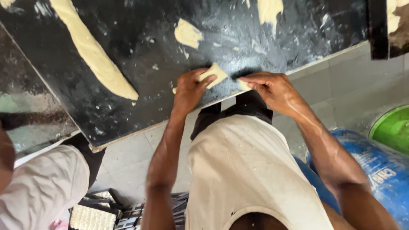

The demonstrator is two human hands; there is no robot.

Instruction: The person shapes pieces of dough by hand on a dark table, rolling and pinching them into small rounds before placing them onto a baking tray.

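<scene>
Your left hand (189, 87) pinches a flat dough piece (215, 74); your right hand (272, 87) grips its end; the long dough roll (91, 51) lies uncut on the bench (140, 38).

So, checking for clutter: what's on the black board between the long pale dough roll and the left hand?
Head view: only bare, flour-smeared black board between long dough roll and left hand.

A black, flour-smeared worktop (128, 38) with a pale edge spans the upper frame. Below it lies a grey tiled floor (341, 81). A blue drum (379, 170) and a green container (394, 127) stand at right. Daylight is even and soft.
</scene>
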